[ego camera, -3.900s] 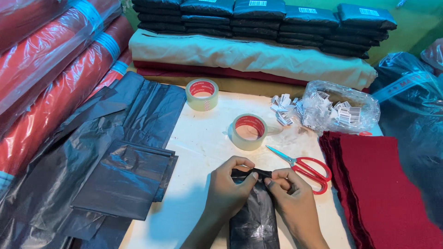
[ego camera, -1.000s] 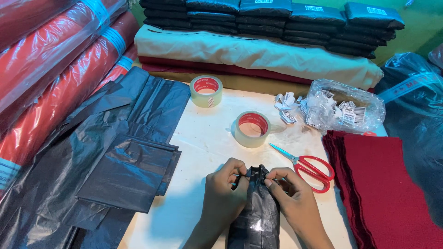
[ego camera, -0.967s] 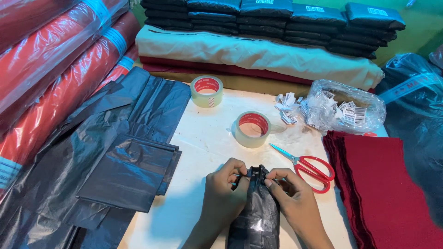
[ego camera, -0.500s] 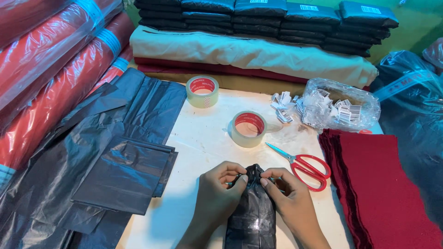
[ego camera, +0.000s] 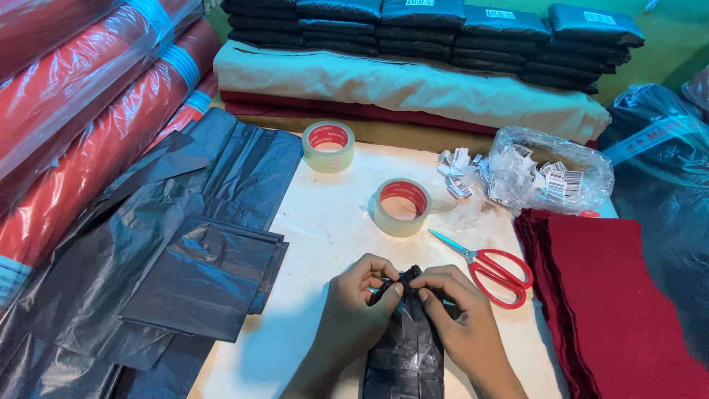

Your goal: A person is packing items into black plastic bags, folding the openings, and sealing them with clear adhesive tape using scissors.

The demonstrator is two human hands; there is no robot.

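At my twelve o'clock two tape rolls (ego camera: 401,207) sit on the pale table (ego camera: 325,244). Red-handled scissors (ego camera: 493,267) lie at two o'clock, just beside folded red cloth (ego camera: 628,310). A clear bag of tags (ego camera: 550,177) rests further out. Flat dark plastic bags (ego camera: 199,277) spread at nine o'clock, red fabric rolls (ego camera: 88,140) beyond.

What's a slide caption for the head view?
Left hand and right hand pinch the gathered top of a black plastic bag on a white table, near two tape rolls and red-handled scissors.
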